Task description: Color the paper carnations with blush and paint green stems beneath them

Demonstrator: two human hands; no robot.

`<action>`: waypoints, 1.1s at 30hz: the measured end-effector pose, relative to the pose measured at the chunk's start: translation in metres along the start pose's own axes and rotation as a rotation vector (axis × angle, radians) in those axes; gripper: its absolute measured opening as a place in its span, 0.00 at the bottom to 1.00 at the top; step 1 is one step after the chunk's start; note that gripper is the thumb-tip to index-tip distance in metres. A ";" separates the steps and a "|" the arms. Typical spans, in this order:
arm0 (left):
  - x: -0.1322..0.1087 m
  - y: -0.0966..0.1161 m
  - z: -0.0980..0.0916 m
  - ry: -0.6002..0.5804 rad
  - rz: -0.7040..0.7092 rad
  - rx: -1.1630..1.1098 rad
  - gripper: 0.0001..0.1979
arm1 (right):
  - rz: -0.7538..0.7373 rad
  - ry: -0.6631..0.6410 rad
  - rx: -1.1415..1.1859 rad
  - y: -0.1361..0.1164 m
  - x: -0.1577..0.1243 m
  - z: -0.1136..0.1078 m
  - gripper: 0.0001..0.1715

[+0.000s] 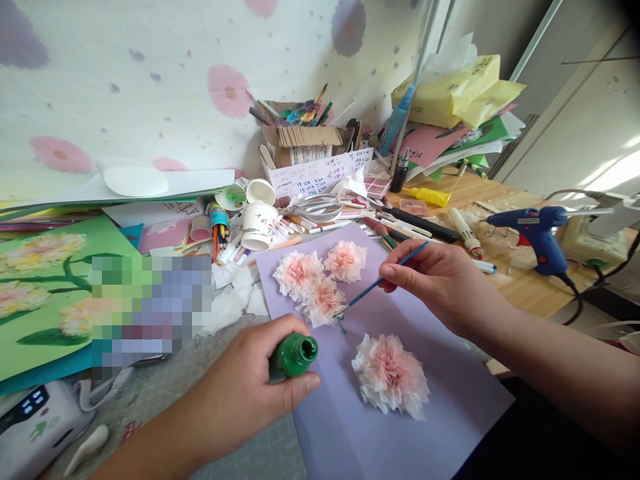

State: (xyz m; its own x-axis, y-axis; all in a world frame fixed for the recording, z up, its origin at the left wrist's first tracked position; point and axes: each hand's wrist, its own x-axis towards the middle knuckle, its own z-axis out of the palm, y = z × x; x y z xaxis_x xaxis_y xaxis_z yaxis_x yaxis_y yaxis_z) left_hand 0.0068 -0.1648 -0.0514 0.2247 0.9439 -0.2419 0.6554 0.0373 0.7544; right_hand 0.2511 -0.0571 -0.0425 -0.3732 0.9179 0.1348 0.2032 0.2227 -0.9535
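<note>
My left hand (250, 380) is wrapped round a small green paint bottle (296, 353), its uncapped mouth tilted toward me. Between the thumb and fingers of my right hand (425, 273) is a thin blue paintbrush (370, 288). The brush tip is at the paper, beside the lowest of three clustered pink-and-white tissue flowers (323, 300). A short green paint mark (342, 325) shows just below the tip. All of this is on a sheet of lilac paper (330, 420). Nearer to me on the same sheet sits a larger tissue flower (391, 375).
A blue hot glue gun (537, 233) stands at the right with its cord. Behind the paper lie pens, paper cups (259, 225) and a cardboard box (305, 137). A green flower picture (45, 287) and a white device (43, 427) are at the left, on a cutting mat (270, 447).
</note>
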 end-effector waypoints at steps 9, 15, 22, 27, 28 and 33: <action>0.001 0.002 0.000 0.004 -0.008 0.010 0.11 | 0.005 -0.025 0.004 0.000 -0.001 0.003 0.18; 0.001 0.001 0.000 0.002 -0.002 0.015 0.11 | -0.018 -0.003 -0.019 0.003 0.000 -0.001 0.16; 0.001 0.001 -0.001 -0.008 -0.006 0.017 0.11 | 0.004 -0.003 -0.054 -0.001 -0.001 0.003 0.19; 0.002 0.003 -0.001 -0.011 -0.011 0.033 0.11 | -0.010 -0.003 -0.042 -0.003 -0.002 0.002 0.21; 0.002 0.004 -0.001 -0.013 -0.015 0.037 0.11 | -0.014 0.004 -0.034 -0.002 -0.001 0.002 0.21; 0.001 0.005 -0.001 -0.008 -0.014 0.033 0.10 | 0.002 0.028 -0.008 -0.003 0.001 0.003 0.21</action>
State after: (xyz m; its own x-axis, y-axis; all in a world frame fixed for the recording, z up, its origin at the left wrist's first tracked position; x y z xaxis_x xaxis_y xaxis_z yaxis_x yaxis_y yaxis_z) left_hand 0.0091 -0.1628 -0.0474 0.2212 0.9406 -0.2574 0.6820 0.0395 0.7303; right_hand 0.2473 -0.0581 -0.0407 -0.3471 0.9272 0.1409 0.2115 0.2238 -0.9514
